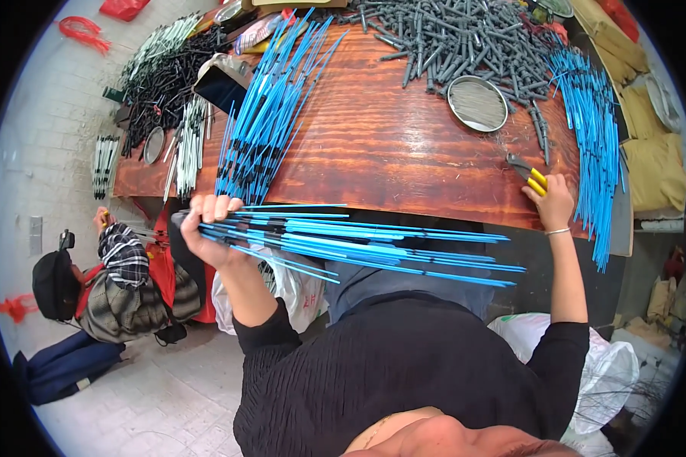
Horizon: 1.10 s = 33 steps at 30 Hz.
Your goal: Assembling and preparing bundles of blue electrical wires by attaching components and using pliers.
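Observation:
My left hand [215, 232], in front of the table's near edge, is closed round a bundle of long thin blue sticks [381, 247] with black joints. The loose ends fan out to the right across my lap. At the table's right front, my right hand [553, 202] is wrapped round pliers [537, 181] with yellow handles, their dark jaws pointing away from me over the wood. Past my left hand lies a heap of similar blue sticks [263, 129]. Another pile of blue sticks [593, 145] lies to the right of the pliers.
On the reddish wooden table [358, 129] lie grey plastic pieces [465, 38] and a round tin [477, 103] of fine pins. Dark pieces [164, 95] and whitish sticks [190, 141] fill the left end. A co-worker [129, 274] sits at left. White bags [606, 373] stand beside me.

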### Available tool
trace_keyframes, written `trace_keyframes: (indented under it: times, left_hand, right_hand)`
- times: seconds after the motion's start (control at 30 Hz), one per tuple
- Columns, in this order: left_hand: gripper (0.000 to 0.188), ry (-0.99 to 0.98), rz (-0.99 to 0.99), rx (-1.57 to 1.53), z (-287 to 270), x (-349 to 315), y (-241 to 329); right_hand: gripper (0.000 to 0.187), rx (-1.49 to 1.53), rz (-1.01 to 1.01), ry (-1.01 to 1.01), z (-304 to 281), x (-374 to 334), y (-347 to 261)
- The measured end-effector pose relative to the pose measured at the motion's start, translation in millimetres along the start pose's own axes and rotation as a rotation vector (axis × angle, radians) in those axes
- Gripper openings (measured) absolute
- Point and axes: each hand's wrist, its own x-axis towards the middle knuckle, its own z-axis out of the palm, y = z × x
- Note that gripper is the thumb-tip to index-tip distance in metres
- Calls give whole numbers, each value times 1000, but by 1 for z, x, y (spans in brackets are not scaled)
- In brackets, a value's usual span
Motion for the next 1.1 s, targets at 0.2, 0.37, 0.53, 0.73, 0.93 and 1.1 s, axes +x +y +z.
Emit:
trace_keyframes:
  times: [0.2, 0.37, 0.53, 0.73, 0.93, 1.1]
  left_hand:
    - [20, 442, -89, 112, -41, -17, -67]
    - [25, 513, -391, -176, -78, -49, -130]
    - [25, 753, -560, -234, -73, -82, -180]
    - [34, 476, -686, 427, -88, -116, -189]
    - [39, -359, -666, 680, -39, -58, -128]
    - [47, -499, -733, 903, -39, -43, -125]
  right_hand:
    - [50, 150, -194, 86, -9, -8, -34]
    - [62, 1157, -594, -156, -65, -15, -147]
    - [41, 1557, -628, -160, -70, -23, -179]
    - [26, 1447, -424, -494, -59, -19, -194]
    - [22, 1419, -265, -761, -36, -23, -221]
    - [22, 1283, -353, -780, -37, -6, -232]
